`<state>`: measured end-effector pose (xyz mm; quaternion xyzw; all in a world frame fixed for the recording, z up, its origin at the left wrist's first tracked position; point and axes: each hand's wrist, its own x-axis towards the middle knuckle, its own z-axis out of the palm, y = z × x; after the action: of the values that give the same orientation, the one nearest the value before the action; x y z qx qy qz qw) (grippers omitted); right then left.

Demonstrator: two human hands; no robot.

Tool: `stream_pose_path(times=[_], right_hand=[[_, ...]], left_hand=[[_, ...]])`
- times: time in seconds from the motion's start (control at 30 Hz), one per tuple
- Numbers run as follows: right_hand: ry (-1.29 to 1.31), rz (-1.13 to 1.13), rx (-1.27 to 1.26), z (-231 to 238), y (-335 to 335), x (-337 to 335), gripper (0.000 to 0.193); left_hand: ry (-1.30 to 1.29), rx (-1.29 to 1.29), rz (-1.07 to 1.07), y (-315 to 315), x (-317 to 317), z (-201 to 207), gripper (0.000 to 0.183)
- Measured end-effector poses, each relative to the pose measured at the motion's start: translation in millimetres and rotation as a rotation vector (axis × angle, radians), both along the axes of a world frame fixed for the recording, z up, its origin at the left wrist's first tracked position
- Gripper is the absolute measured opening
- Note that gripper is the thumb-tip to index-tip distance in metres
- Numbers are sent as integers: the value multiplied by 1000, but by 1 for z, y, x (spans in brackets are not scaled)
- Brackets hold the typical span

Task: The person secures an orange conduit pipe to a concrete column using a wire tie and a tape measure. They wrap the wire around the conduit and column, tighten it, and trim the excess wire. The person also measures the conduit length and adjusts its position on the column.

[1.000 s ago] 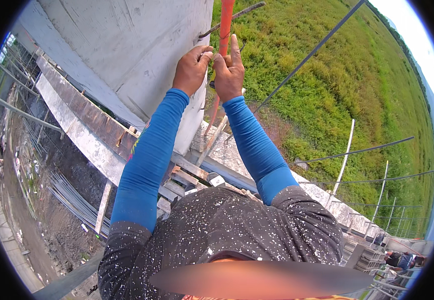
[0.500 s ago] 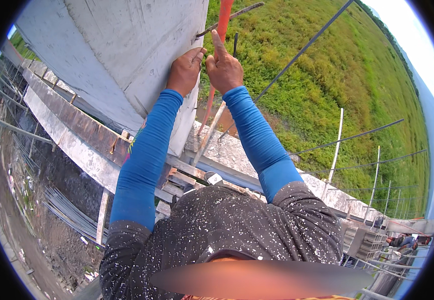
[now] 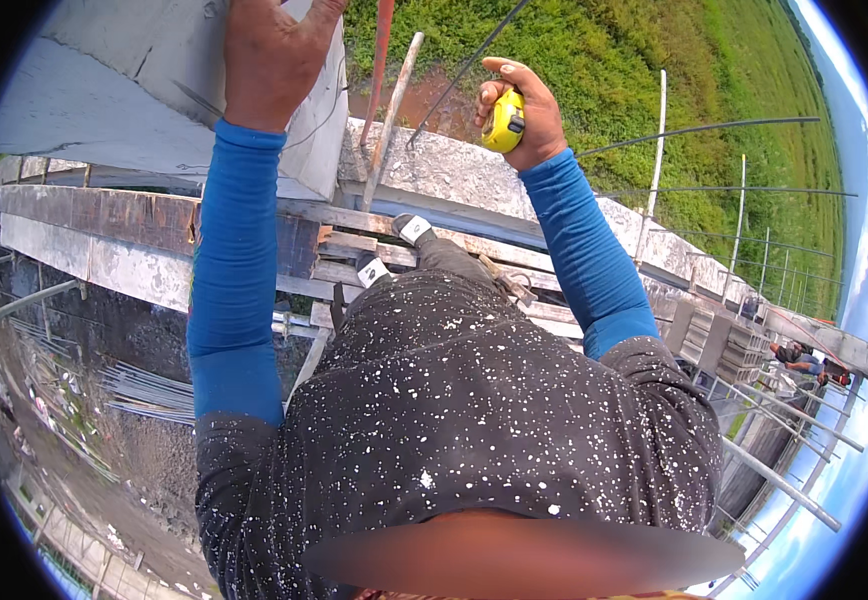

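Grassy field behind; right hand curled round a yellow tape measure; left hand cropped, its grip we cannot tell. We judge this tape handling, next requiring steadiness.

The fingertips of the left hand are cut off by the top edge, so whether anything is gripped there cannot be told. The upper part of the concrete column and the top of the red pipe are cropped by the same edge. Part of the yellow tape measure is covered by the right hand. The long board is partly hidden behind the left sleeve. An oval patch at the bottom is blurred. What seems to be a co-worker is shown too small for the hands to be made out.
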<state>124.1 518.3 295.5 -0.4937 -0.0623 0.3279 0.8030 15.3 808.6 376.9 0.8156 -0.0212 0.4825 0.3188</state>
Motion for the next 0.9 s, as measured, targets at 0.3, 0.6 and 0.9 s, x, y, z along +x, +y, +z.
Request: stream_pose_path(times=[0.3,0.6,0.9], right_hand=[[774,-145,-290,-92,-158,-121,35],[631,173,24,-80,-163,-70,32],[663,72,45,-121,-309,-7,36]], left_hand=[[370,-318,-88,-63,-136,-86,23],[865,-363,-344,-154,-122,-150,21],[1317,-93,-370,-240,-53,-190,31]])
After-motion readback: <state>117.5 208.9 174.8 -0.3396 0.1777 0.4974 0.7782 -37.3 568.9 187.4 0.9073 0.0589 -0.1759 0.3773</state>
